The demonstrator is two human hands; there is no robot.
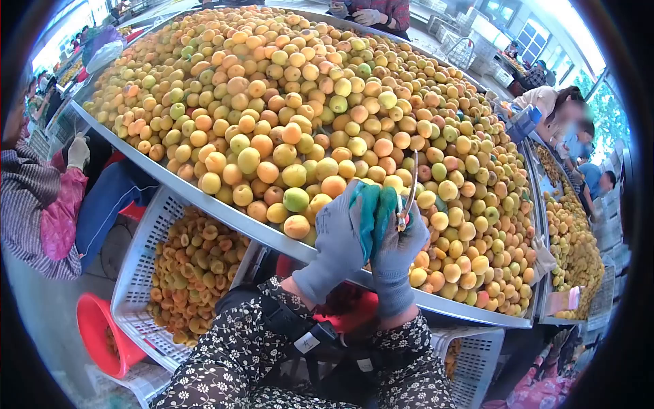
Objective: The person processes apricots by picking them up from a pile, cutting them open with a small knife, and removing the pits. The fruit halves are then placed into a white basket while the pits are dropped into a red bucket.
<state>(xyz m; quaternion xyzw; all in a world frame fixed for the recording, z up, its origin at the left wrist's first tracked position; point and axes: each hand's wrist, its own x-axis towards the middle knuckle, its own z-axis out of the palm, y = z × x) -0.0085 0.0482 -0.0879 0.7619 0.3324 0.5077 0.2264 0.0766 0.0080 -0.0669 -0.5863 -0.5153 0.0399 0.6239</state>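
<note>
Bright daylight, washed-out upper-right windows point(533, 39), fisheye curvature, black corners

Single wide fisheye view worn on the head, facing forward and down, round and dark-edged, close above the hands point(339, 230) point(400, 253) just below centre, across the desk point(211, 207), out to distant windows point(533, 38) at upper right

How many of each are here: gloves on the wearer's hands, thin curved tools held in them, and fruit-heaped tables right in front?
Gloves: 2, one on the left hand, one on the right hand
Thin curved tool: 1, in the right hand
Fruit-heaped table: 1
Total: 4
</note>
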